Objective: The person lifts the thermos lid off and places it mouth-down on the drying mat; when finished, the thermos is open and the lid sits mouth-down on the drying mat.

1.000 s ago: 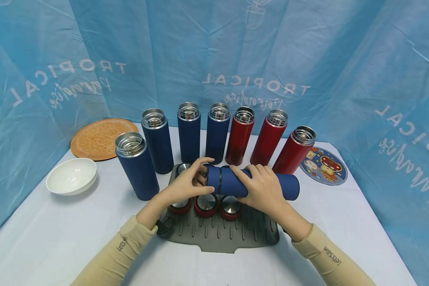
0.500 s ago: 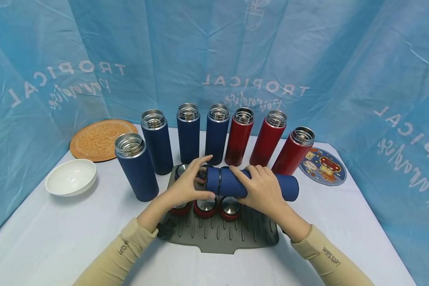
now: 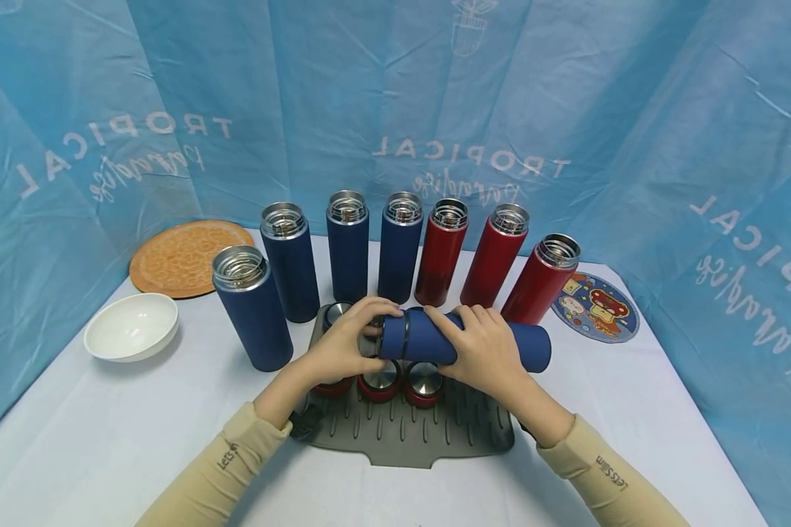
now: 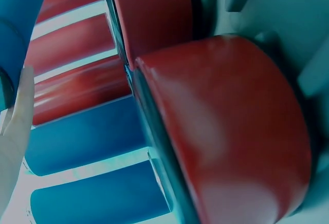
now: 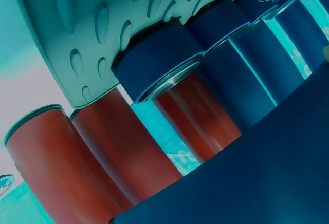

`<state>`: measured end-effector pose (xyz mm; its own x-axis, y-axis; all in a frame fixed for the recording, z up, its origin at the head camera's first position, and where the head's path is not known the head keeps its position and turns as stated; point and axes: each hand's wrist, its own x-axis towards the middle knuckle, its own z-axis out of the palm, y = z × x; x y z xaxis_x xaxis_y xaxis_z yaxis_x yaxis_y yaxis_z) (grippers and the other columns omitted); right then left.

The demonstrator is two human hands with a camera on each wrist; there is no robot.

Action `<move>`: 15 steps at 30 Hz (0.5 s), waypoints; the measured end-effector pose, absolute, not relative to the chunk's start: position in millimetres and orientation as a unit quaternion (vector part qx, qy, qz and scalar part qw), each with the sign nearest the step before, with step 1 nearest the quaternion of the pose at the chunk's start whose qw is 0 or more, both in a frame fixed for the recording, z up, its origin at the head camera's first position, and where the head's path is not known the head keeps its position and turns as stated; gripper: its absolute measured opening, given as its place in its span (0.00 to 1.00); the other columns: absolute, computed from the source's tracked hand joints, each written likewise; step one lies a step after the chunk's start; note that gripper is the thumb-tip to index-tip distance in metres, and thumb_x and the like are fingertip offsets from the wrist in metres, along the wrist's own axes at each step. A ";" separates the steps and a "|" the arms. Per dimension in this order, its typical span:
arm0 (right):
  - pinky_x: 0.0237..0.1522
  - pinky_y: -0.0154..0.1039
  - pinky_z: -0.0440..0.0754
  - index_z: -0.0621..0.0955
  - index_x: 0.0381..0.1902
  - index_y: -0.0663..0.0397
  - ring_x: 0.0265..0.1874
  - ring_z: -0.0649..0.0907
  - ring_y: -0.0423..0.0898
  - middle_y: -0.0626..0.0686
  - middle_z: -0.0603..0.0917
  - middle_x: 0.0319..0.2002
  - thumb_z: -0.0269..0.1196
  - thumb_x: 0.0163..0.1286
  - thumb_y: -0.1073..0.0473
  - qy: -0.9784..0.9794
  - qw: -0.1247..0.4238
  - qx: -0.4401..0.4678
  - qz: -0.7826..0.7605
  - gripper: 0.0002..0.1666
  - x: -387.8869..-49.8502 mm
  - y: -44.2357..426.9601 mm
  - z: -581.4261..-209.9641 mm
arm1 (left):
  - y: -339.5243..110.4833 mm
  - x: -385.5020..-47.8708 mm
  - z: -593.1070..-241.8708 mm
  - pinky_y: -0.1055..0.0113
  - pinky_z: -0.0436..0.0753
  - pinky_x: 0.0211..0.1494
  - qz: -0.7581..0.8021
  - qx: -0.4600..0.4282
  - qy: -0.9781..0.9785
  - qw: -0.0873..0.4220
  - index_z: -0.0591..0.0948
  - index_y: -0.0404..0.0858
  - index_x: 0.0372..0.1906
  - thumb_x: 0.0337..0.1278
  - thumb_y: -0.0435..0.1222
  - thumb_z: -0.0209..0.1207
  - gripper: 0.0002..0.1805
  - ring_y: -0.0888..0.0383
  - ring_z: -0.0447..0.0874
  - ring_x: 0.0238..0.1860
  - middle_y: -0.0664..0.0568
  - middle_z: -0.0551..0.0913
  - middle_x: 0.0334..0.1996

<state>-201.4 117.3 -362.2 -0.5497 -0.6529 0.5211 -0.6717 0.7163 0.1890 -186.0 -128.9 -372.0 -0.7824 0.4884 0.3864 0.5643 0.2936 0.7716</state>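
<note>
A blue thermos bottle (image 3: 532,345) is held sideways above the grey ridged mat (image 3: 402,439). My right hand (image 3: 484,348) grips its body from above. At its left end sits a blue lid (image 3: 392,338), meeting the body at a dark ring. My left hand (image 3: 343,348) has its thumb and fingers curled round that lid. Below, red lids with steel tops, such as the red lid (image 3: 425,380), stand on the mat, and one red lid (image 4: 226,131) looms large in the left wrist view. Blue lids (image 5: 159,59) show on the mat in the right wrist view.
Behind the mat, open blue bottles (image 3: 290,271) and open red bottles (image 3: 442,256) stand upright in an arc. A white bowl (image 3: 132,327) and an orange round mat (image 3: 184,256) lie left. A patterned round mat (image 3: 596,307) lies right. Blue curtains (image 3: 343,88) enclose the table.
The left hand's fingers were spread about the lid half a second ago and have now closed in on it. The right hand and the bottle stay in place.
</note>
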 end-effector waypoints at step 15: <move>0.44 0.50 0.77 0.70 0.61 0.42 0.38 0.79 0.55 0.59 0.80 0.41 0.78 0.27 0.38 -0.882 0.286 0.374 0.018 0.58 -201.7 116.9 -361.6 | -127.2 -186.7 -366.2 0.65 0.77 0.41 -0.470 -0.200 -0.859 -0.032 0.68 0.41 0.60 0.58 0.47 0.57 0.27 0.56 0.77 0.38 0.48 0.78 0.39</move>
<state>-201.7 116.9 -361.6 -0.5570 -0.6490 0.5181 -0.6698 0.7199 0.1817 -186.7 -127.2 -366.2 -0.9180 0.3733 0.1338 0.3138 0.4776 0.8206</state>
